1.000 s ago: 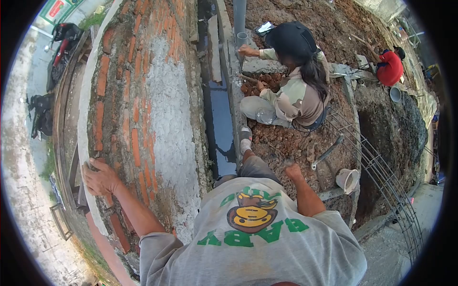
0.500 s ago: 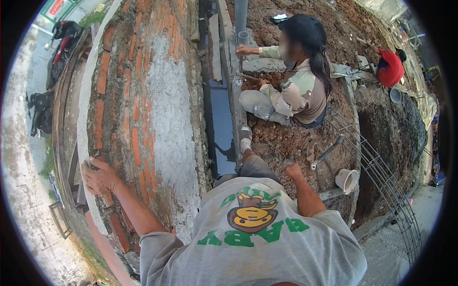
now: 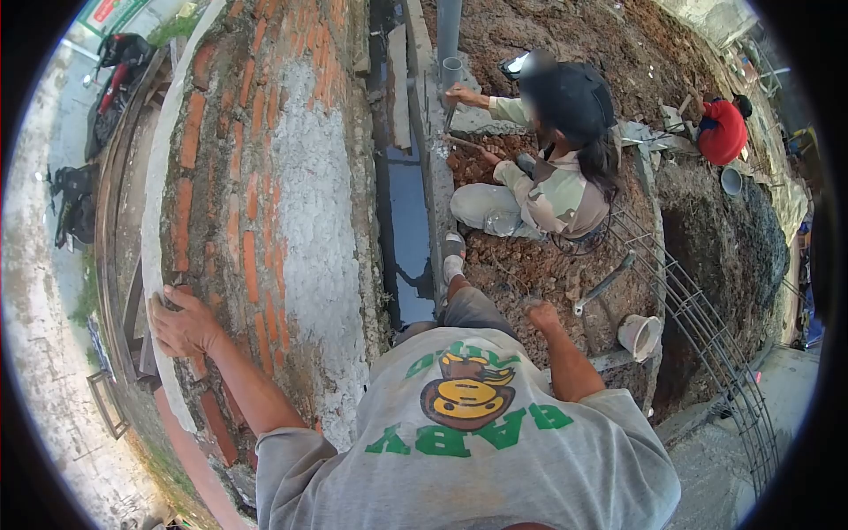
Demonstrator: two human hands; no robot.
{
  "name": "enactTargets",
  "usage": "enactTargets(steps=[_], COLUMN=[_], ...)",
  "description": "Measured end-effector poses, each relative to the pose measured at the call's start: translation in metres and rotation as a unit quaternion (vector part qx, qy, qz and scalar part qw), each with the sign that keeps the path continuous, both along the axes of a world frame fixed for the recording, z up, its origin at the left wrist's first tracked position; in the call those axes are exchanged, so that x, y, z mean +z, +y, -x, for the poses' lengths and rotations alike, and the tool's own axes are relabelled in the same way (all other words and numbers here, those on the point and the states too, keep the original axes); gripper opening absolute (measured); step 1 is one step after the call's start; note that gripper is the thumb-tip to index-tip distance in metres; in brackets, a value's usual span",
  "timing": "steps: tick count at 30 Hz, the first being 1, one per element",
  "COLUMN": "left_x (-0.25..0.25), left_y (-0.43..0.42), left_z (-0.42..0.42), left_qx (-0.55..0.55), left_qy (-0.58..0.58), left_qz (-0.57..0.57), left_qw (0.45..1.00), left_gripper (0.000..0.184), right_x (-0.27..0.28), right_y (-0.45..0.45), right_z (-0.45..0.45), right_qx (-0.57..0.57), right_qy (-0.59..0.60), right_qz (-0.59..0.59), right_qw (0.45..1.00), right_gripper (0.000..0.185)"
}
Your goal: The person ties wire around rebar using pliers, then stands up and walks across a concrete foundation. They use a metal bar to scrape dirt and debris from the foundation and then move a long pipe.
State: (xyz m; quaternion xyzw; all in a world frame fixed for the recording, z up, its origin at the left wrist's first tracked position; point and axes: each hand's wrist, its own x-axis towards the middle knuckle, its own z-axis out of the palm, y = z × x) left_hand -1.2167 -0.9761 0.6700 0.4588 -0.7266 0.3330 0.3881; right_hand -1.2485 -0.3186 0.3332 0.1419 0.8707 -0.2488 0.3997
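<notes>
My left hand rests on the top edge of the brick wall, fingers apart over the pale rim, holding nothing. On the other side of my body, my right hand is closed, above the reddish soil; whether anything is inside it cannot be made out. Just beyond it lies a metal bar-like tool. A white bucket stands to the right of my right forearm. My foot is at the edge of a water-filled channel.
A co-worker in a black cap crouches ahead, one hand near a grey pipe. Another person in red is farther off. A rebar cage curves along the right. Motorcycles stand beyond the wall at left.
The co-worker in the cap has turned and bent the head down, leaning slightly to the right. The person in red has shifted an arm. My hands have stayed nearly in place.
</notes>
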Motion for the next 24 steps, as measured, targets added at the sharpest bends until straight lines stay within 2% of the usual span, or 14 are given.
enactTargets(steps=[1,5,6,9,14,17,20,24], left_x=[0.001,0.003,0.003,0.003,0.003,0.001,0.000,0.002], left_y=[0.002,0.004,0.004,0.003,0.005,0.001,0.000,0.002], left_z=[0.001,0.002,0.002,0.002,0.002,0.001,0.001,0.002], left_qx=[0.002,0.003,0.004,-0.002,0.003,-0.001,0.002,0.009], left_qy=[0.001,-0.001,-0.001,0.009,0.006,0.002,0.005,0.001], left_qz=[-0.007,-0.014,-0.015,-0.023,-0.017,-0.009,-0.017,-0.018], left_qw=[1.000,1.000,1.000,1.000,1.000,1.000,1.000,1.000], left_gripper=[0.034,0.035,0.035,0.035,0.036,0.036,0.036,0.036], right_x=[-0.001,0.001,0.002,-0.004,-0.015,-0.013,-0.016,-0.020], right_y=[-0.001,-0.001,-0.001,0.005,0.011,0.011,0.011,0.013], right_z=[0.000,0.002,0.004,0.003,0.000,0.001,-0.001,-0.001], right_qx=[-0.058,-0.056,0.006,0.089,0.086,0.149,0.088,0.099], right_qy=[0.009,0.032,0.034,0.050,0.089,0.085,0.080,0.079], right_qz=[-0.004,-0.014,-0.016,-0.014,0.007,-0.022,0.001,0.005], right_qw=[0.998,0.998,0.999,0.995,0.992,0.985,0.993,0.992], right_gripper=[0.039,0.034,0.031,0.028,0.023,0.022,0.022,0.023])
